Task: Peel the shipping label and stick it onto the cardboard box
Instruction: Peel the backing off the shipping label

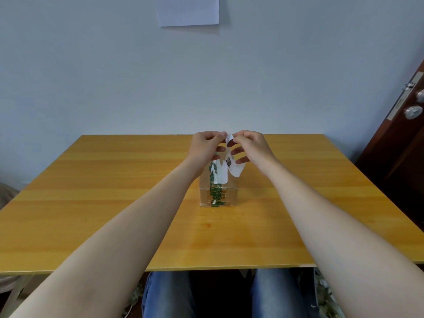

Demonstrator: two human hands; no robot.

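Observation:
A small cardboard box (pixel 227 196) with green printed tape down its front stands in the middle of the wooden table (pixel 114 203). Above it, my left hand (pixel 205 148) and my right hand (pixel 251 146) meet, both pinching the top of a white shipping label sheet (pixel 235 169). The sheet hangs curled between my fingers, with a dark printed square on it. A second white strip (pixel 221 174) hangs straight down over the box top. I cannot tell which part is label and which is backing. My forearms hide the box's upper sides.
The table reaches to a pale wall at the back. A white sheet of paper (pixel 188 10) is pinned high on that wall. A brown door (pixel 403 138) with metal locks stands at the right. My knees in jeans show below the table's near edge.

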